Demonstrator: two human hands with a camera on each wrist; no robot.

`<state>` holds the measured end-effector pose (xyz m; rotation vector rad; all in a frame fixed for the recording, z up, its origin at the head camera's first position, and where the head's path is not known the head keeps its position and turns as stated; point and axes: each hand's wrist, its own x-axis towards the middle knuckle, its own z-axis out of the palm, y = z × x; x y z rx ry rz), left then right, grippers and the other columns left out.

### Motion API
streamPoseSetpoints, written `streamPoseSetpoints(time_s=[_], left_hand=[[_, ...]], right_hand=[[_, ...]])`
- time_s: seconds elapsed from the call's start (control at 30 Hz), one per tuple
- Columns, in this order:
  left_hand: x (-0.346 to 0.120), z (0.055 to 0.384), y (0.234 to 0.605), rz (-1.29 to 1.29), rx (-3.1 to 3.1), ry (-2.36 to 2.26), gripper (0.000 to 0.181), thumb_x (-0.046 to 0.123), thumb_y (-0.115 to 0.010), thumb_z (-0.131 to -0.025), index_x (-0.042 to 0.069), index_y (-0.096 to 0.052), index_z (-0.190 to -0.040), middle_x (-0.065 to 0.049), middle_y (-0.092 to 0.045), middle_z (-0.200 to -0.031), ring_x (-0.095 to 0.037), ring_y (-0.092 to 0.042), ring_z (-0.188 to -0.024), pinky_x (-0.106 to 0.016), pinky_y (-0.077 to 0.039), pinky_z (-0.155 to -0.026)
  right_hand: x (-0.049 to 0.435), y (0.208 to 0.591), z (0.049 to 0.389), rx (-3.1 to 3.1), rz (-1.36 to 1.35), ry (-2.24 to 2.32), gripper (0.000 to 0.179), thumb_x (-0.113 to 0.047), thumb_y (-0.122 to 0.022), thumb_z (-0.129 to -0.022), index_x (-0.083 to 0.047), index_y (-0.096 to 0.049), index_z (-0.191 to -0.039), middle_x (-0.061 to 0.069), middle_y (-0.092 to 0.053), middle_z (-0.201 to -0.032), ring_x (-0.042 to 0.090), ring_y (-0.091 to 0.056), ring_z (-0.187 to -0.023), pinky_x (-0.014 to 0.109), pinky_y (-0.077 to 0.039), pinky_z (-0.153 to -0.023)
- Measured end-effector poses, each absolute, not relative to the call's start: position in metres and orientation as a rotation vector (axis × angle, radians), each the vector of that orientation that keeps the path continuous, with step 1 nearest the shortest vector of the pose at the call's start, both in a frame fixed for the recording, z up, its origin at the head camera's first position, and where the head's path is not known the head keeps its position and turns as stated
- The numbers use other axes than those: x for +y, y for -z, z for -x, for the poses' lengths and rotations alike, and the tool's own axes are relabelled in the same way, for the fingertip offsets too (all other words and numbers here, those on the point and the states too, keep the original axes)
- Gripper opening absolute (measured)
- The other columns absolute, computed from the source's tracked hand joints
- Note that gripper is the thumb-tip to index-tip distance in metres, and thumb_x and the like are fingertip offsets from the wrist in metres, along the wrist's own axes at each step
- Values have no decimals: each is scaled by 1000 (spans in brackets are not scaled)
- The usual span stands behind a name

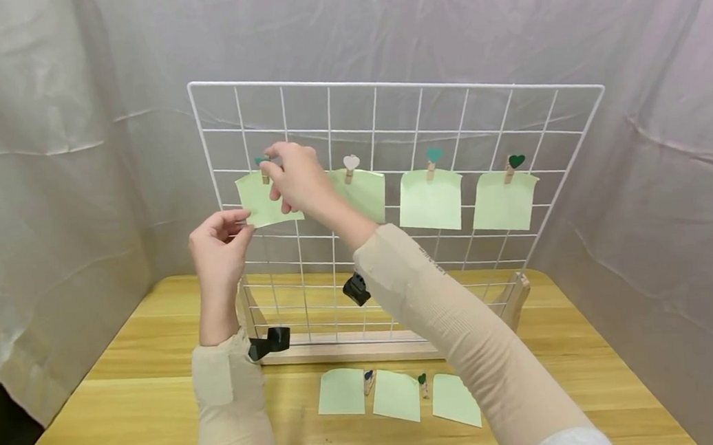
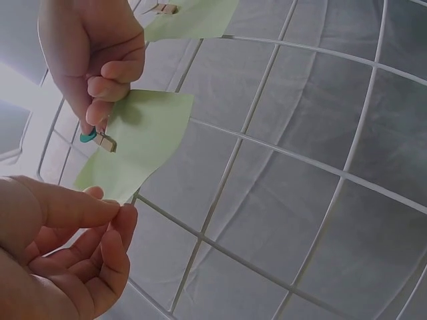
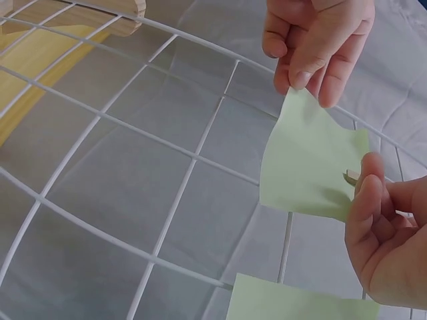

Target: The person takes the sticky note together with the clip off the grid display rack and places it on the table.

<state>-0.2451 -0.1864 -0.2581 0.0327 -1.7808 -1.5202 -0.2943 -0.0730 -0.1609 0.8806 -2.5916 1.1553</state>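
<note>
Left hand [image 1: 218, 244]: pinches leftmost note [image 1: 256, 203] by corner. Right hand [image 1: 299, 179]: pinches its teal clip [image 2: 105, 142]. Rack [image 1: 396, 85]: white, behind.

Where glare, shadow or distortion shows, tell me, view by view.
Head: soft light, no harsh glare on the grid; left wrist: bright glare at the left edge, grid looks bowed; right wrist: grid bowed too, soft shadow on the held note beside the right hand.

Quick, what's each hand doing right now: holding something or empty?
Left hand: closed, pinching a corner of the leftmost green paper.
Right hand: closed, pinching the clothespin at that paper's top.
</note>
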Motion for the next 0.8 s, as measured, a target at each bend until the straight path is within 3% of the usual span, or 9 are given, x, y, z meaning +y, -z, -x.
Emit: streamPoseSetpoints(time_s=[0.3, 0.67, 0.8], left_hand=[[-187, 248, 257, 5, -1740, 1550, 14, 2, -66, -79, -7, -65, -90, 4, -59, -70, -8, -53, -63, -17, -42, -56], [-188, 248, 255, 5, -1759, 1552, 13, 1, -65, -79, -6, -66, -90, 0, -59, -70, -13, -56, -63, -16, -44, -56], [-189, 247, 256, -3, -1763, 1539, 12, -1, -65, -79, -7, -66, -90, 1, -59, -68, -8, -54, -61, -16, -43, -55]], right_hand=[[-74, 163, 292, -2510, -849, -1204, 20, -13, -48, -93, -7, -57, -109, 4, -59, -60, 14, -51, -38, 20, -37, -38], [-75, 163, 290, -2452, -846, -1280, 15, -12, -50, -92, -6, -57, -103, 5, -58, -60, 13, -51, -38, 20, -39, -39], [-74, 163, 290, -2393, -854, -1348, 12, -9, -50, -91, -4, -56, -100, 6, -56, -59, 14, -50, -37, 21, -41, -38]])
